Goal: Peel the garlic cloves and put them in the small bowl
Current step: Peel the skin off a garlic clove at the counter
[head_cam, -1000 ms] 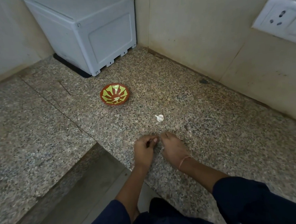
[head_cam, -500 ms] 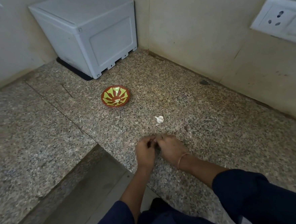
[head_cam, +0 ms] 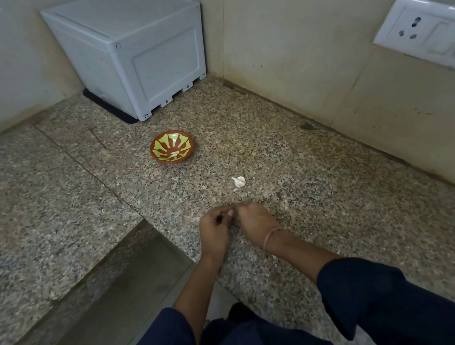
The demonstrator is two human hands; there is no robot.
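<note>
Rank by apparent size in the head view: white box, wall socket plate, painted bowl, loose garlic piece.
1. white box
2. wall socket plate, partly cropped
3. painted bowl
4. loose garlic piece

No words, brands or numbers could be read anywhere. The white box [head_cam: 143, 57] bore a few tiny dark marks along its lower edge, too small to make out.

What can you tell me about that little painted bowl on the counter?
The small bowl is round and shallow, reddish-brown like glazed clay, painted inside with yellow-green rays spreading from the centre. It sits upright on the speckled stone counter, in front of the white box. One small pale piece, perhaps a peeled clove, lies inside. Nothing else touches it.
</note>
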